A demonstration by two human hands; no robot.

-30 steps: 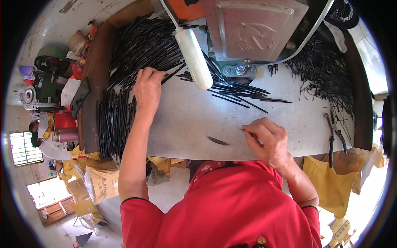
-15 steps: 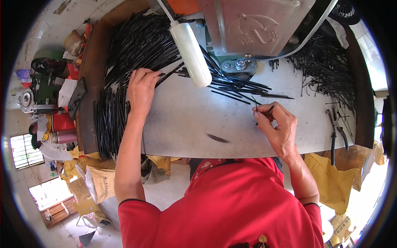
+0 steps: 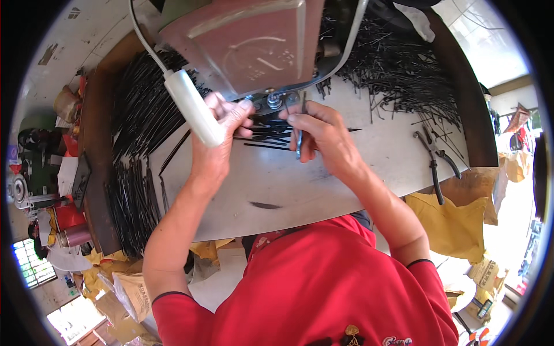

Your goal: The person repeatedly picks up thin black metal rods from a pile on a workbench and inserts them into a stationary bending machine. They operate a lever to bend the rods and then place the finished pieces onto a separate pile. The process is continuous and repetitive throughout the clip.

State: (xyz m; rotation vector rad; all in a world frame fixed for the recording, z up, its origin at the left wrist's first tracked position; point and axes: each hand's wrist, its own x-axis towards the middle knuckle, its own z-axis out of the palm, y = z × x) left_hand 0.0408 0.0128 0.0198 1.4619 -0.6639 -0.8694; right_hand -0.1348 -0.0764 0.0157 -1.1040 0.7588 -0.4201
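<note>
At least one thin rod (image 3: pixel 299 145) in the right hand (image 3: pixel 324 134), left hand (image 3: pixel 218 130) of unclear hold, one machine (image 3: pixel 254 49)

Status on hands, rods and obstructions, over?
Left hand near machine, grip unclear. Right hand pinching slim piece. Black rods between hands. White lamp partly hides left hand.

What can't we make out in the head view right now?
Head view:
- Left hand: partly hidden by the white lamp; whether it grips anything is unclear.
- Slim piece in the right hand: partly covered by fingers; its kind is unclear.
- Machine housing: cut off by upper edge.
- Black rods between hands: partly hidden by right hand.
</note>
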